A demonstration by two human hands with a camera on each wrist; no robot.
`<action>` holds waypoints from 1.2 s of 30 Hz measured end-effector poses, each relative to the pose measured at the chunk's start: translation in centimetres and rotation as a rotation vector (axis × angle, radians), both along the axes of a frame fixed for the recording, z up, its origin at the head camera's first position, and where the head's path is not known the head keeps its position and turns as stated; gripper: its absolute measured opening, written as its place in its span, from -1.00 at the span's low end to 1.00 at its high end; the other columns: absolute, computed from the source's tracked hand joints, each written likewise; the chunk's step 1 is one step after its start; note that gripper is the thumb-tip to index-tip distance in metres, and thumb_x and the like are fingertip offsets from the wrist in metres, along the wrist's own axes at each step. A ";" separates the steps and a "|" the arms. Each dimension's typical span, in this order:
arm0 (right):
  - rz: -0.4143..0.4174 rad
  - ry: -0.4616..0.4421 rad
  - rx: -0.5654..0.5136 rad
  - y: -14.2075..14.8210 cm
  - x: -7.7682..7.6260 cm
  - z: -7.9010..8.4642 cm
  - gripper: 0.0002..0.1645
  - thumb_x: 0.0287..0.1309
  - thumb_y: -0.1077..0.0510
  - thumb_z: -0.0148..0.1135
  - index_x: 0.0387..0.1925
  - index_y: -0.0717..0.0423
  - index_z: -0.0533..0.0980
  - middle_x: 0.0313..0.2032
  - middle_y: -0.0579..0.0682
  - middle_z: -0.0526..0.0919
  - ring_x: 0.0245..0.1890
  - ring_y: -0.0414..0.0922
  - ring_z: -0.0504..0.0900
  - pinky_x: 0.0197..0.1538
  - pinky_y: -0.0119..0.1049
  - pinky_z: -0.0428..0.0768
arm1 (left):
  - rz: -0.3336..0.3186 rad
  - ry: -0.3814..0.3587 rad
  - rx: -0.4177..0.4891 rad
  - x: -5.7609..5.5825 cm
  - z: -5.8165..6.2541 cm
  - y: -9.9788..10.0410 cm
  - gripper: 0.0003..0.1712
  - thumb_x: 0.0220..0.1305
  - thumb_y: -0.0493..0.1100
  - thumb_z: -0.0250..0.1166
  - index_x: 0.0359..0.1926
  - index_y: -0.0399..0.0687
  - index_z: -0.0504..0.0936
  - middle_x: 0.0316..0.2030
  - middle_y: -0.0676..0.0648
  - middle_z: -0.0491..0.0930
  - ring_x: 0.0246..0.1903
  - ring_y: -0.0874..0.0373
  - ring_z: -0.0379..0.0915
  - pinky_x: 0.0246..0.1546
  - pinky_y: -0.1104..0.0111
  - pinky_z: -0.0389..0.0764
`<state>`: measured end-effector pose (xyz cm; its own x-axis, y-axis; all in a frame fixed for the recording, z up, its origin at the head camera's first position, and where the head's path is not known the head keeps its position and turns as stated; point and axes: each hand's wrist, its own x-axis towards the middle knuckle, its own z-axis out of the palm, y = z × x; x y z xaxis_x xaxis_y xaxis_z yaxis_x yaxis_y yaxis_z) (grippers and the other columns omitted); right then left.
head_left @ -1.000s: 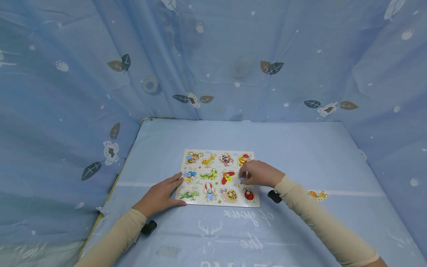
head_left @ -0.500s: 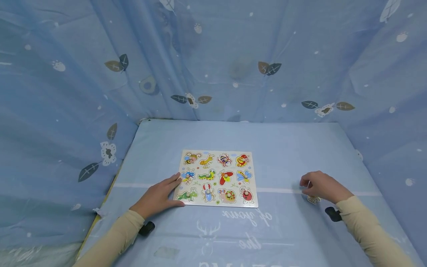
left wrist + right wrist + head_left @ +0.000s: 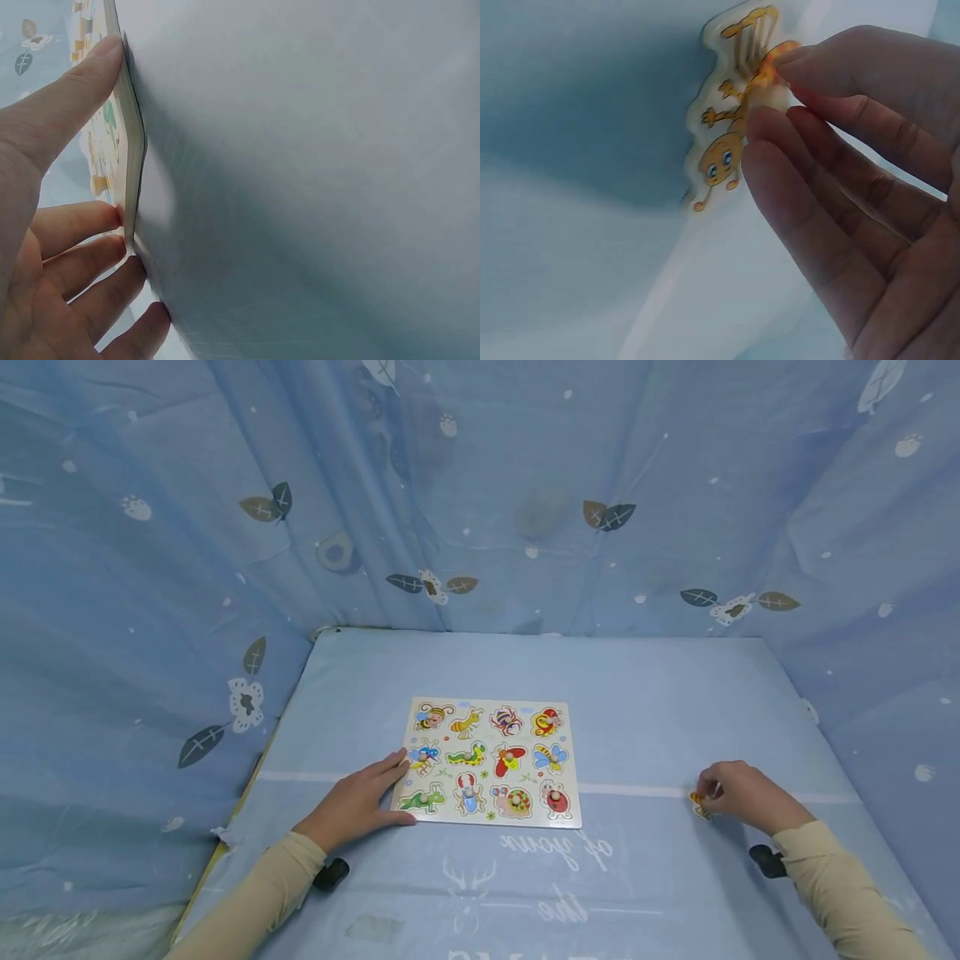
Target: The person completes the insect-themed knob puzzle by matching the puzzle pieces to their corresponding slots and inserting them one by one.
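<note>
A wooden puzzle board (image 3: 528, 777) with rows of colourful insect pieces lies flat on the blue-covered table; most of the pictures carry a small round knob. At its left edge and near left corner rests my left hand (image 3: 355, 802), thumb and fingers spread and touching the rim. The left wrist view shows this thumb (image 3: 86, 79) against the board's side. Off to the right, my right hand (image 3: 753, 797) pinches the pale knob of an orange insect puzzle piece (image 3: 724, 154) between thumb and fingertips. That piece is tilted on edge, and the fingers cover part of it.
Blue patterned curtains (image 3: 495, 510) hang behind the table and along both sides. The table cover (image 3: 630, 718) bears printed lettering and a white stripe. A black wrist device (image 3: 330, 874) sits under the left wrist, another (image 3: 767, 861) under the right.
My right hand has left the board's right side, travelled right to the insect piece and taken it by the knob. The piece has turned. My left hand stays at the board's edge.
</note>
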<state>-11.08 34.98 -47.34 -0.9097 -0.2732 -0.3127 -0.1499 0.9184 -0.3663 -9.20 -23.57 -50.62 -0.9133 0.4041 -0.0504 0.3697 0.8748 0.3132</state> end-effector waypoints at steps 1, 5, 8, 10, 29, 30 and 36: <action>-0.002 0.005 0.005 0.1 -0.1 -0.1 -0.88 -0.05 0.34 0.40 -0.50 0.08 0.61 -0.46 -0.10 0.63 -0.47 -0.20 0.50 -0.47 -0.33 0.49 | 0.002 -0.002 0.001 0.0 0.0 0.0 0.11 -0.06 0.44 0.37 0.42 -0.04 0.31 0.47 -0.03 0.18 0.38 -0.06 0.26 0.24 0.02 0.47; -0.010 0.028 0.025 0.2 -0.2 -0.4 -0.87 -0.06 0.33 0.39 -0.53 0.08 0.60 -0.50 -0.12 0.59 -0.49 -0.19 0.45 -0.47 -0.34 0.46 | 0.001 0.000 0.010 0.0 0.1 0.0 0.11 -0.06 0.44 0.38 0.42 -0.04 0.32 0.47 -0.03 0.19 0.38 -0.05 0.27 0.23 0.03 0.48; -0.002 0.045 0.029 0.3 -0.4 -0.6 -0.86 -0.08 0.33 0.39 -0.55 0.07 0.59 -0.53 -0.13 0.57 -0.51 -0.19 0.43 -0.48 -0.34 0.43 | 0.001 0.006 0.011 0.0 0.0 0.0 0.11 -0.06 0.44 0.37 0.42 -0.04 0.32 0.47 -0.03 0.19 0.38 -0.04 0.27 0.24 0.04 0.48; 0.002 0.051 0.029 0.3 -0.4 -0.6 -0.85 -0.09 0.33 0.39 -0.56 0.07 0.58 -0.55 -0.13 0.56 -0.51 -0.20 0.42 -0.49 -0.34 0.42 | 0.001 0.010 0.006 0.0 -0.1 -0.1 0.11 -0.06 0.45 0.37 0.42 -0.04 0.32 0.47 -0.03 0.18 0.38 -0.03 0.27 0.24 0.06 0.48; 0.137 0.095 -0.014 -6.3 -6.4 2.2 -0.86 -0.06 0.29 0.45 -0.48 0.02 0.64 -0.50 -0.15 0.60 -0.48 -0.20 0.46 -0.42 -0.36 0.49 | -0.021 0.033 0.036 0.1 -0.2 -0.4 0.09 -0.04 0.42 0.37 0.41 -0.07 0.33 0.47 -0.04 0.20 0.37 -0.02 0.28 0.23 0.08 0.49; 0.153 0.095 -0.013 -7.2 -7.0 2.5 -0.87 -0.06 0.29 0.45 -0.48 0.03 0.64 -0.50 -0.14 0.61 -0.48 -0.20 0.47 -0.41 -0.35 0.50 | -0.021 0.031 0.036 0.1 -0.2 -0.4 0.09 -0.04 0.42 0.38 0.41 -0.08 0.33 0.47 -0.04 0.20 0.37 -0.03 0.27 0.23 0.07 0.49; 0.232 0.113 0.024 -12.9 -10.0 3.5 -0.87 -0.07 0.28 0.44 -0.50 0.00 0.64 -0.50 -0.15 0.63 -0.47 -0.19 0.49 -0.38 -0.35 0.54 | -0.018 0.017 0.026 0.0 -0.3 -0.2 0.10 -0.05 0.42 0.38 0.41 -0.07 0.32 0.47 -0.03 0.18 0.38 -0.03 0.26 0.25 0.07 0.47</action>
<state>-21.12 22.07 -43.89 -0.8531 -0.4725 -0.2212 -0.3965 0.8627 -0.3139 -9.18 -23.76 -50.90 -0.9065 0.4216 -0.0245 0.3909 0.8596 0.3292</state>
